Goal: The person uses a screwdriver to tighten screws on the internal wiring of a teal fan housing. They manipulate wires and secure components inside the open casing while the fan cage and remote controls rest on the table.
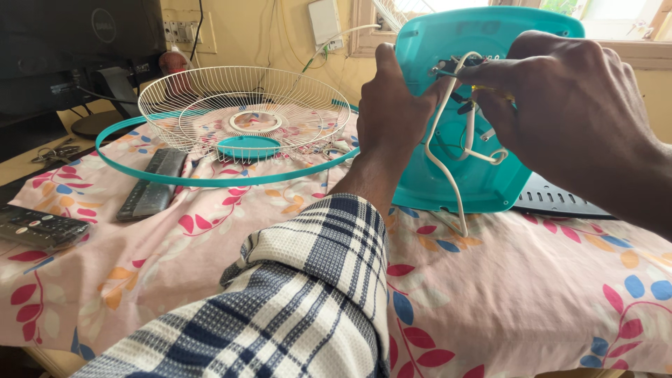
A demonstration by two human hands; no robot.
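Head view. A teal plastic fan base stands tilted on edge on the tabletop, which is covered with a pink cloth printed with red, blue and orange leaves. The base is a rounded slab; its hollow underside faces the camera and shows dark wiring parts near the top. A white cord runs out of the cavity, loops once in front of it and trails down onto the cloth.

The left hand, in a blue-and-white checked sleeve, is closed on the left edge of the base, thumb up along the rim. The right hand is curled at the upper part of the cavity, fingertips pinched on the wiring where the cord enters; exactly which part they grip cannot be told.

To the left of the base lies a white wire guard, dished upward, with a teal centre cap; a teal ring lies around it on the cloth. Two dark remotes lie at the left edge. A dark slotted panel lies just behind the base at right.
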